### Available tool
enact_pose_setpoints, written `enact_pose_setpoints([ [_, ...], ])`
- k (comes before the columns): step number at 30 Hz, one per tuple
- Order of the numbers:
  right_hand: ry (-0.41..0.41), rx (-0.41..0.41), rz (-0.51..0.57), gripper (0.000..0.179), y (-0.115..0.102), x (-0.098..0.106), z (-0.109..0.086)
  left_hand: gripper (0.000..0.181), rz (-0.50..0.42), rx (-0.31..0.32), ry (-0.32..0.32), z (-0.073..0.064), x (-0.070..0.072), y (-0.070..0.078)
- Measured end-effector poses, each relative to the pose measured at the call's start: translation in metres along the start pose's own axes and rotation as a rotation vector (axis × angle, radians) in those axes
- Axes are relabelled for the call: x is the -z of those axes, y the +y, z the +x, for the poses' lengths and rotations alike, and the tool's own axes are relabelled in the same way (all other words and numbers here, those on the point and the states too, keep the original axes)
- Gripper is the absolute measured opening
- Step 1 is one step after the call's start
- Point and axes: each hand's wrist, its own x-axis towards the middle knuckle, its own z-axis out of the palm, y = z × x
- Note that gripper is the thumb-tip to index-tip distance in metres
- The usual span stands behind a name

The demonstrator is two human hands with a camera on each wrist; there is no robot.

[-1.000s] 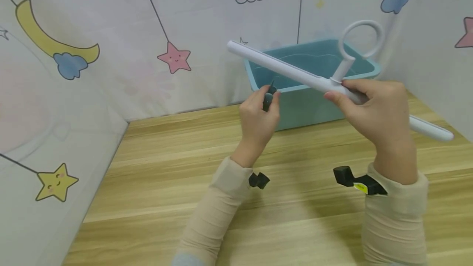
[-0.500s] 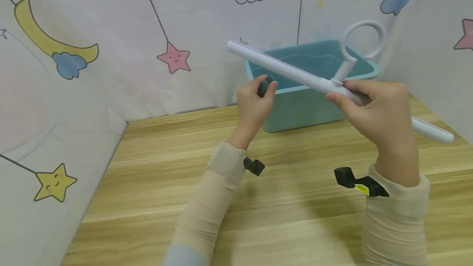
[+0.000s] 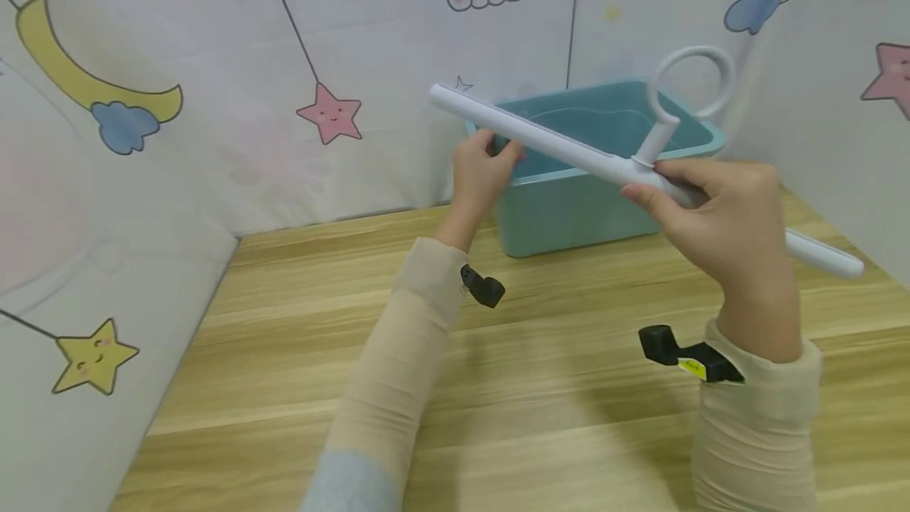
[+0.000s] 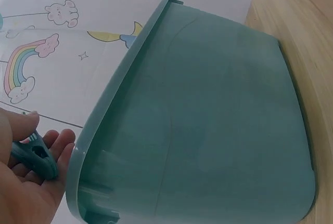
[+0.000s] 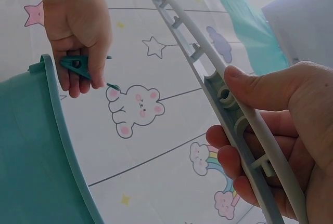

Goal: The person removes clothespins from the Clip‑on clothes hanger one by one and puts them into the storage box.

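Observation:
In the head view my left hand [image 3: 478, 176] is at the left end of the teal plastic bin [image 3: 576, 212], fingertips at its rim. It pinches a dark green clothes clip [image 4: 37, 155] between thumb and fingers, plain in the left wrist view; from the head, the hand mostly hides this clip. My right hand [image 3: 742, 220] grips a white plastic hanger [image 3: 529, 131] near its middle, thumb on the near side. The hanger slants in the air across the front of the bin, its ring-shaped hook upward. Its hollow, ribbed underside shows in the right wrist view.
The bin stands on a wood-grain table [image 3: 298, 354], near the back wall cloth [image 3: 235, 148] printed with stars, moons and clouds. Its inside floor is hidden from the head. Black wrist cameras sit on both sleeves.
My left hand has moved forward and slightly left with the clip, from in front of the bin to its left rim. The right hand and hanger stay nearly still.

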Motion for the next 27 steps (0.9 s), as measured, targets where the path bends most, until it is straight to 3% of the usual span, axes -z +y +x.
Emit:
enact_pose_setpoints([
  [3,-0.006,0.013,0.005,0.027,-0.0002,-0.0003,0.0006,0.014,-0.062,0.065,-0.035,0.0048,0.0001,-0.0012],
  [6,-0.024,0.033,-0.001,0.028,0.0003,0.0003,0.0012,0.015,-0.084,0.081,-0.047,0.0069,-0.0003,-0.0027],
  [13,-0.011,0.021,0.006,0.027,-0.0008,-0.0003,0.0006,0.015,-0.078,0.031,-0.060,0.0072,-0.0028,-0.0054],
  [19,-0.039,0.029,-0.009,0.029,0.0011,0.0013,0.0006,0.012,-0.103,0.031,-0.070,0.0091,-0.0069,-0.0068],
  [27,-0.027,-0.003,-0.005,0.026,-0.0012,0.0000,-0.0002,0.014,-0.056,0.016,-0.077,0.0063,-0.0059,-0.0075],
])
